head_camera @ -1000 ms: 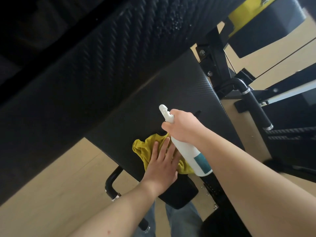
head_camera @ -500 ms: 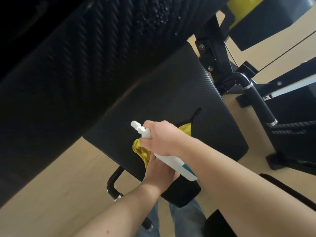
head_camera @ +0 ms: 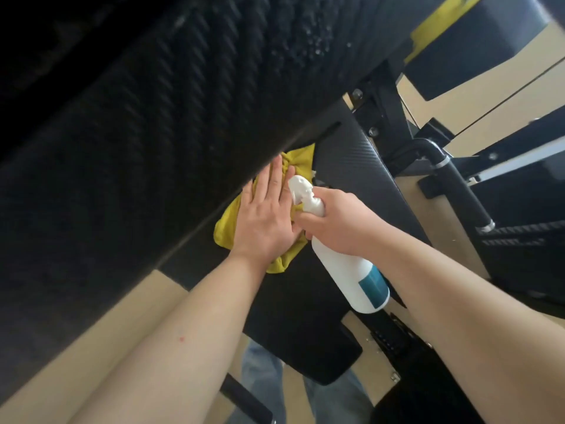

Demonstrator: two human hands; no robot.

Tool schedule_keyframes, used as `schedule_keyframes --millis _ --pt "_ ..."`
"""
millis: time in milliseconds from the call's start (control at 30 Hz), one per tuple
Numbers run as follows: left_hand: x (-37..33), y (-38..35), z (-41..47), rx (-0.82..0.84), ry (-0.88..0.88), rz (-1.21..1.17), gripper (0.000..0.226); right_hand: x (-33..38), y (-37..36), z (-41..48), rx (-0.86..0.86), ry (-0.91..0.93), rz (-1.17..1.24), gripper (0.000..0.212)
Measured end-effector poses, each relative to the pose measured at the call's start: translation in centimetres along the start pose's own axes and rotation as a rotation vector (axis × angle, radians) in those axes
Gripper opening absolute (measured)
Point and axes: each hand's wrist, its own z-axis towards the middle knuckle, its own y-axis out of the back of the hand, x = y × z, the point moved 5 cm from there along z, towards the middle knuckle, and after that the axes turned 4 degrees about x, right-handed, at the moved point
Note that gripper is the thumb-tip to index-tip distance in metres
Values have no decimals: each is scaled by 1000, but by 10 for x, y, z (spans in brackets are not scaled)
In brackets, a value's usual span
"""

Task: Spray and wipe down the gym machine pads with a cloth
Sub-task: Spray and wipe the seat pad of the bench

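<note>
Yellow cloth point(head_camera: 227, 231) under flat, straight-fingered left hand point(head_camera: 265, 218) on lower pad point(head_camera: 351, 166); right hand point(head_camera: 344, 229) curled around spray bottle point(head_camera: 351, 276).

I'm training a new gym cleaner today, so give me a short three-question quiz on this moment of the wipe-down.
1. Multiple choice: what is the left hand pressing flat? A) a sponge B) the yellow cloth C) a paper towel
2. True or false: the spray bottle is standing on the floor.
3. Fill in: the fingers of the ___ hand are curled round the bottle's neck.

Key
1. B
2. False
3. right: the right hand grips it
</note>
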Motion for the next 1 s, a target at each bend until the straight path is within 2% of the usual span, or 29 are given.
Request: schedule_keyframes --millis 133,233,400,600,733,867,1000 --pt "33 -14 -51 -57 209 -45 84 6 -11 -1 30 -22 -12 11" --pt "58 -37 -109 1 384 -80 85 6 -22 -2 51 -41 13 11" --pt "63 -46 -114 99 433 -48 98 -6 -38 -8 51 -82 41 13" --pt "50 -1 -17 23 327 0 103 -30 -44 -17 47 -139 120 14" --pt "37 8 15 -2 247 23 99 -39 -45 -20 -78 -169 143 14" --pt "50 2 -1 -40 156 -18 89 -42 -53 -30 -196 -237 208 13" --pt "68 -24 -65 -15 132 -63 96 -45 -76 -42 -166 -306 249 13"
